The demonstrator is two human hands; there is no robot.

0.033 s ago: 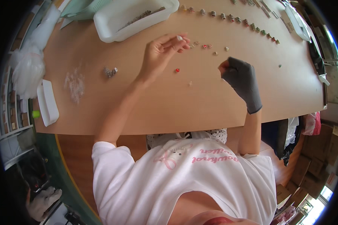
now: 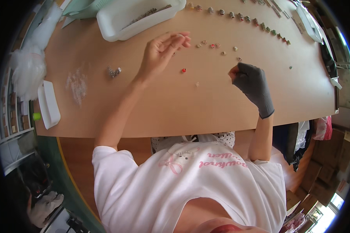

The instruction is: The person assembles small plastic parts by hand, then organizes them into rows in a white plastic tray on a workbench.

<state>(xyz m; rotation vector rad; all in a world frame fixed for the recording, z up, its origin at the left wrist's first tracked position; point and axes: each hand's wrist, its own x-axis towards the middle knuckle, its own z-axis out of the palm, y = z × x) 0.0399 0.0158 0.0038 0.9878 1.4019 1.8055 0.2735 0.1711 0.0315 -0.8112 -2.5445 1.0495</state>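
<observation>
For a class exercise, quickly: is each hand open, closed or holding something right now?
Left hand: partly curled; any held item cannot be told.
Right hand: closed; contents, if any, hidden.

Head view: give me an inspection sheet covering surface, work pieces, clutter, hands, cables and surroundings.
Surface: tan table, smooth-looking.
Work pieces: red piece and small ring-like pieces between the hands; row of small coloured stacks beyond.
Clutter: clear plastic scraps, silvery stack and large white tray, all toward the left.
Left hand: bare, fingers bunched; contents unclear.
Right hand: grey glove, fingers curled; contents unclear.
Cables: nothing seen.
Surroundings: shelves at left, cardboard boxes at right.
</observation>
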